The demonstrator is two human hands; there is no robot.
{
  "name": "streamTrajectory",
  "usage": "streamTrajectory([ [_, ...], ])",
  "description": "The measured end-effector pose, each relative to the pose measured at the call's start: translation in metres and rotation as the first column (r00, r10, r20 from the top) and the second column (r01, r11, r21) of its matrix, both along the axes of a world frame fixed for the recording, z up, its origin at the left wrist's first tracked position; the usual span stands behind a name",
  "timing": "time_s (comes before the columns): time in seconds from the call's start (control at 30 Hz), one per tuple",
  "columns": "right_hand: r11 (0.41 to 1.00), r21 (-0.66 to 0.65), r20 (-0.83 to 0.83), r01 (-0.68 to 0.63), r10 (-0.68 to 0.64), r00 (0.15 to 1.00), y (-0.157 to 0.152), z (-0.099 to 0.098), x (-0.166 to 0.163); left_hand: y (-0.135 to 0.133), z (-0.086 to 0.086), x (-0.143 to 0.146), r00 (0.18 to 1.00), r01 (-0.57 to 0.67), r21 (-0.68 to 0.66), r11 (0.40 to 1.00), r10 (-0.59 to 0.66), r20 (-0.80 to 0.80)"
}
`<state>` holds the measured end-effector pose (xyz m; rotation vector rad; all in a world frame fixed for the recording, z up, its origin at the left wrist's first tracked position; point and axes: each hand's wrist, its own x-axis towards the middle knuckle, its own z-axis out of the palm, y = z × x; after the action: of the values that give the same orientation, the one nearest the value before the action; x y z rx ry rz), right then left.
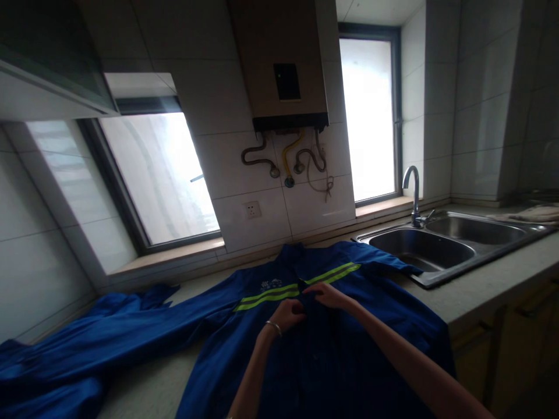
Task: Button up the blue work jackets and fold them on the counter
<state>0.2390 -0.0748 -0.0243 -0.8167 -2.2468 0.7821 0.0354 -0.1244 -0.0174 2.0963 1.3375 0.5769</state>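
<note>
A blue work jacket (pixel 349 343) with a yellow-green reflective stripe (pixel 266 298) lies front up on the counter, collar toward the wall. My left hand (pixel 287 315), with a bracelet at the wrist, is curled closed at the jacket's front opening just below the stripe. My right hand (pixel 328 295) pinches the same front edge beside it, fingers together. Both hands touch the fabric at the chest. What exactly the fingers grip, a button or just cloth, is too small to tell.
Another blue garment (pixel 65 361) is bunched at the left on the counter (pixel 480 291). A double steel sink (pixel 441 244) with a tap (pixel 414 195) lies at the right. A water heater (pixel 283 64) hangs on the tiled wall between two windows, above a wall socket (pixel 252 209).
</note>
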Motion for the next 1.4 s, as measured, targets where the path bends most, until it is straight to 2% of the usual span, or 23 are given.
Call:
streamTrajectory([
  [0.07, 0.986, 0.135, 0.04, 0.095, -0.101, 0.994, -0.017, 0.008, -0.001, 0.0, -0.003, 0.002, 0.998, -0.021, 0.08, 0.997, 0.025, -0.049],
  [0.17, 0.897, 0.333, 0.079, 0.289, -0.332, 0.94, -0.047, 0.018, -0.005, -0.001, -0.005, 0.005, 0.98, -0.004, 0.216, 0.976, 0.047, -0.195],
  [0.23, 0.867, 0.408, 0.147, 0.285, -0.371, 0.917, -0.065, 0.023, -0.009, -0.005, -0.004, 0.008, 0.951, 0.014, 0.27, 0.963, 0.07, -0.301],
  [0.3, 0.875, 0.421, 0.246, 0.239, -0.364, 0.898, -0.08, 0.025, -0.013, -0.009, -0.003, 0.012, 0.925, 0.02, 0.296, 0.955, 0.095, -0.368],
  [0.4, 0.883, 0.375, 0.33, 0.281, -0.411, 0.85, -0.092, 0.024, -0.016, -0.016, -0.001, 0.016, 0.913, 0.016, 0.301, 0.953, 0.109, -0.393],
  [0.53, 0.86, 0.365, 0.351, 0.357, -0.482, 0.803, -0.096, 0.021, -0.019, -0.024, 0.0, 0.019, 0.927, 0.018, 0.318, 0.948, 0.103, -0.36],
  [0.67, 0.855, 0.362, 0.367, 0.371, -0.496, 0.787, -0.095, 0.019, -0.021, -0.029, -0.002, 0.018, 0.955, 0.018, 0.366, 0.93, 0.093, -0.283],
  [0.77, 0.853, 0.308, 0.327, 0.421, -0.511, 0.795, -0.088, 0.015, -0.018, -0.028, -0.003, 0.019, 0.965, -0.049, 0.371, 0.927, 0.14, -0.221],
  [0.9, 0.887, 0.095, 0.145, 0.452, -0.462, 0.875, -0.07, 0.006, -0.008, -0.022, -0.002, 0.024, 0.972, -0.134, 0.329, 0.935, 0.188, -0.138],
  [1.03, 0.913, -0.174, -0.064, 0.368, -0.383, 0.922, -0.053, -0.006, -0.001, -0.017, -0.003, 0.032, 0.976, -0.146, 0.34, 0.929, 0.192, -0.105],
  [1.13, 0.916, -0.256, -0.129, 0.31, -0.35, 0.928, -0.048, -0.012, -0.001, -0.016, -0.005, 0.035, 0.978, -0.161, 0.352, 0.922, 0.196, -0.067],
  [1.23, 0.924, -0.25, -0.128, 0.289, -0.327, 0.936, -0.049, -0.013, -0.001, -0.017, -0.006, 0.033, 0.978, -0.184, 0.357, 0.916, 0.208, -0.029],
  [1.4, 0.923, -0.083, -0.071, 0.376, -0.382, 0.921, -0.064, -0.006, -0.003, -0.018, -0.004, 0.028, 0.981, -0.187, 0.364, 0.912, 0.194, 0.018],
])
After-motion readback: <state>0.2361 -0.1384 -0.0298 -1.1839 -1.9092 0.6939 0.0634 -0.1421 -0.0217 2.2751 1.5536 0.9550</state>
